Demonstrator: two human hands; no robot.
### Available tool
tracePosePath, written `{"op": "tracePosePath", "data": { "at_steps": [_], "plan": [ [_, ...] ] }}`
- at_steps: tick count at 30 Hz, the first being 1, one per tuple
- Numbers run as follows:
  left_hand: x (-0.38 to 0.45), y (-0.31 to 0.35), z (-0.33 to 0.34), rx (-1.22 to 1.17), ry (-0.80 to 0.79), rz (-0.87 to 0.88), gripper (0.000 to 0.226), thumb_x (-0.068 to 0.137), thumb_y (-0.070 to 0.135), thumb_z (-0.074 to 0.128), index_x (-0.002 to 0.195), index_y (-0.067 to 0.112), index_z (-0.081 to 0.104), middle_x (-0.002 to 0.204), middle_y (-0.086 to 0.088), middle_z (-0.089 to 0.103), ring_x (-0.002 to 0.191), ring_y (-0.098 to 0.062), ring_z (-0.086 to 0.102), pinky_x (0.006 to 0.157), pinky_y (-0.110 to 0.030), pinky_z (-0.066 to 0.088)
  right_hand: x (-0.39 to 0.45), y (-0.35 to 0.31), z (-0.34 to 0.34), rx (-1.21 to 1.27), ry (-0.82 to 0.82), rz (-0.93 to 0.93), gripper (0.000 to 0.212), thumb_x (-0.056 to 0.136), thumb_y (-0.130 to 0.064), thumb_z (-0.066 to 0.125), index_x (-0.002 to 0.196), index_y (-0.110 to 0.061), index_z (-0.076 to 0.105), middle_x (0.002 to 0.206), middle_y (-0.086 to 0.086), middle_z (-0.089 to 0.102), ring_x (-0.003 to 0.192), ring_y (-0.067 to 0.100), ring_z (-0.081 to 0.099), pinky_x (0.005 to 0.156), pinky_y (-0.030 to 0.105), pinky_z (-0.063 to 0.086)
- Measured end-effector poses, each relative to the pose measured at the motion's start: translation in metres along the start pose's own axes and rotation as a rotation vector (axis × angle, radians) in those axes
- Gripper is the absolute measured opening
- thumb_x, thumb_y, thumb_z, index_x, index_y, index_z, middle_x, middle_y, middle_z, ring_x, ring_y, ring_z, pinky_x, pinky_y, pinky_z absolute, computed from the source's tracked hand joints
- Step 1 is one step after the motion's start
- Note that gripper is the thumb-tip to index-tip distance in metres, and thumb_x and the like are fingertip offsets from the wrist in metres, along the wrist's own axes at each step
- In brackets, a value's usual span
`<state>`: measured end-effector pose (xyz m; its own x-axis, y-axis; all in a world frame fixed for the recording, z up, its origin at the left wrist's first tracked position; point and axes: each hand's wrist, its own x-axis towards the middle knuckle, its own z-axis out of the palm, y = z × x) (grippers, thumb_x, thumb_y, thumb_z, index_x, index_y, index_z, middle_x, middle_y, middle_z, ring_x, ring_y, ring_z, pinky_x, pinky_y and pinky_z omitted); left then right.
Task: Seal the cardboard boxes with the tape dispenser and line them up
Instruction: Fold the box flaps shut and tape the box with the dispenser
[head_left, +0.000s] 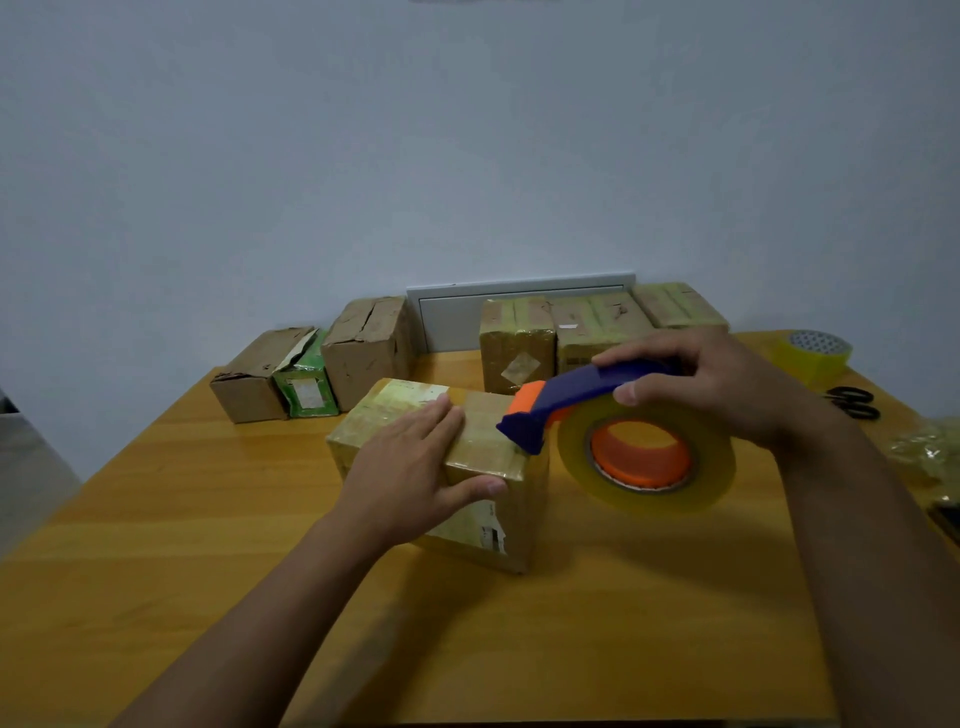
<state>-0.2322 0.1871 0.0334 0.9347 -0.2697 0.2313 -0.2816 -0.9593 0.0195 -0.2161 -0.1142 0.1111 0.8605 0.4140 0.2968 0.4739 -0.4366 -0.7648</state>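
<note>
While the left hand (415, 462) lies flat with straight fingers on top of the tape-wrapped cardboard box (457, 499) at the table's centre, thumb hooked over its near face, the right hand (711, 379) grips the blue handle of the tape dispenser (613, 431). The dispenser's blue and orange nose touches the box's top edge at its 3 o'clock side, and its clear tape roll hangs just beside the box above the wooden table (260, 545). At 11 o'clock three unsealed boxes (311, 374) stand side by side near the wall; at 1 o'clock three taped boxes (597, 327) sit in a row. At 3 o'clock lie a spare tape roll (815, 353) and black scissors (854, 402).
</note>
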Motion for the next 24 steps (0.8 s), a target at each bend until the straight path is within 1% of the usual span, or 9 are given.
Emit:
{"op": "tracePosePath", "data": {
  "at_steps": [3, 7, 10, 12, 15, 17, 18, 21, 24],
  "plan": [
    [-0.001, -0.001, 0.003, -0.008, 0.017, 0.017, 0.100, 0.066, 0.094, 0.007, 0.152, 0.043, 0.004, 0.163, 0.004, 0.010, 0.148, -0.018, 0.015, 0.115, -0.040, 0.022, -0.007, 0.009, 0.007, 0.001, 0.043, -0.022, 0.041, 0.071, -0.043, 0.068, 0.111, -0.034, 0.071, 0.106, -0.020, 0.064, 0.094, -0.002, 0.060, 0.070, 0.011, 0.048],
    [-0.001, -0.002, 0.002, -0.007, 0.010, 0.038, 0.089, 0.069, 0.094, 0.007, 0.148, 0.053, 0.009, 0.163, 0.002, 0.012, 0.148, -0.020, 0.016, 0.114, -0.040, 0.023, -0.013, 0.021, 0.012, -0.057, 0.061, -0.038, 0.047, 0.068, -0.057, 0.067, 0.112, -0.039, 0.069, 0.097, -0.021, 0.060, 0.091, 0.005, 0.058, 0.071, 0.012, 0.046],
    [-0.001, 0.000, 0.000, -0.003, 0.014, 0.046, 0.091, 0.069, 0.093, 0.008, 0.149, 0.049, 0.015, 0.162, 0.005, 0.014, 0.148, -0.017, 0.015, 0.114, -0.038, 0.021, -0.019, 0.027, 0.019, -0.020, 0.087, -0.047, 0.050, 0.067, -0.062, 0.062, 0.111, -0.041, 0.067, 0.096, -0.020, 0.059, 0.090, 0.006, 0.057, 0.070, 0.013, 0.047],
    [-0.003, 0.005, -0.003, -0.006, 0.034, 0.065, 0.097, 0.070, 0.093, 0.007, 0.152, 0.041, 0.019, 0.162, 0.006, 0.016, 0.147, -0.017, 0.015, 0.114, -0.037, 0.019, -0.023, 0.030, 0.022, 0.000, 0.108, -0.047, 0.050, 0.067, -0.061, 0.061, 0.111, -0.040, 0.067, 0.096, -0.019, 0.059, 0.091, 0.007, 0.057, 0.070, 0.014, 0.047],
    [-0.004, 0.021, -0.004, -0.008, 0.037, 0.094, 0.107, 0.070, 0.092, 0.007, 0.155, 0.027, 0.014, 0.163, 0.006, 0.010, 0.147, -0.015, 0.013, 0.112, -0.028, 0.008, -0.027, 0.033, 0.026, 0.031, 0.134, -0.041, 0.049, 0.067, -0.059, 0.062, 0.112, -0.038, 0.068, 0.096, -0.019, 0.059, 0.091, 0.008, 0.057, 0.071, 0.014, 0.047],
    [-0.003, 0.028, 0.000, -0.005, 0.043, 0.099, 0.102, 0.074, 0.089, 0.015, 0.155, 0.028, 0.007, 0.163, 0.005, 0.008, 0.148, -0.013, 0.013, 0.110, -0.025, 0.004, -0.029, 0.035, 0.031, 0.058, 0.161, -0.039, 0.049, 0.068, -0.058, 0.063, 0.112, -0.038, 0.068, 0.100, -0.013, 0.060, 0.091, 0.010, 0.058, 0.070, 0.016, 0.048],
    [-0.002, 0.028, 0.001, -0.003, 0.055, 0.104, 0.096, 0.077, 0.087, 0.018, 0.155, 0.031, 0.005, 0.163, 0.004, 0.011, 0.147, -0.014, 0.015, 0.110, -0.025, 0.006, -0.030, 0.035, 0.034, 0.072, 0.176, -0.038, 0.049, 0.068, -0.058, 0.063, 0.112, -0.038, 0.067, 0.100, -0.011, 0.060, 0.090, 0.011, 0.058, 0.070, 0.018, 0.048],
    [0.000, 0.017, 0.001, 0.007, 0.098, 0.138, 0.084, 0.083, 0.079, 0.023, 0.154, 0.032, 0.019, 0.160, 0.001, 0.024, 0.146, -0.016, 0.022, 0.110, -0.027, 0.014, -0.027, 0.035, 0.051, 0.111, 0.211, -0.044, 0.047, 0.068, -0.057, 0.065, 0.112, -0.041, 0.066, 0.096, -0.016, 0.057, 0.087, 0.012, 0.057, 0.068, 0.020, 0.047],
    [0.000, 0.003, 0.000, -0.008, 0.089, 0.166, 0.082, 0.085, 0.072, 0.019, 0.153, 0.027, 0.022, 0.159, 0.001, 0.024, 0.145, -0.009, 0.017, 0.112, -0.024, 0.010, -0.023, 0.035, 0.074, 0.128, 0.240, -0.054, 0.047, 0.069, -0.057, 0.064, 0.114, -0.043, 0.063, 0.100, -0.015, 0.056, 0.090, 0.008, 0.057, 0.068, 0.015, 0.046]
  ]
}}
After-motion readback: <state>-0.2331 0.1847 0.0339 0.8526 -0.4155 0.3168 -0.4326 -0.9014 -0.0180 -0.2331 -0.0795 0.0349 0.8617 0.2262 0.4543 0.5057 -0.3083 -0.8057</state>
